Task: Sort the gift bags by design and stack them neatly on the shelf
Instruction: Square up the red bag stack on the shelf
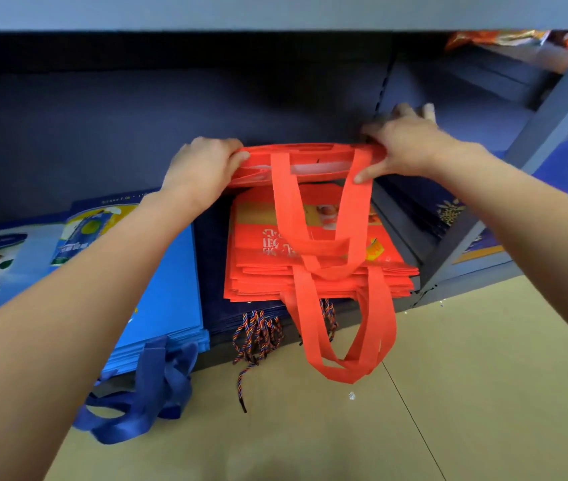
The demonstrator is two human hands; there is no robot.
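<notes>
Near the shelf's (463,282) front right corner, the left hand (202,168) and right hand (411,147) are each pinching an end of a folded red gift bag (310,161) above the red stack (320,265); squaring its edges before lowering should be keeping the pile neat beside the blue bags (168,289).

**Colours on the shelf, placed from the red stack**

Red stack (320,258): orange-red bags, white characters, yellow-orange picture panel on top face. Bag held above it (310,161): same orange-red, pale inside, orange-red strap handles. Under the stack: dark navy bags (213,265) with rope handles (258,331) braided blue, red, orange. Left of the stack: bright blue bags (168,293), navy ribbon handles (150,387), white-and-yellow print. Right of the stack: navy bag with gold motif (449,211). Shelf (171,109) dark navy. Floor (310,428) tan.
</notes>
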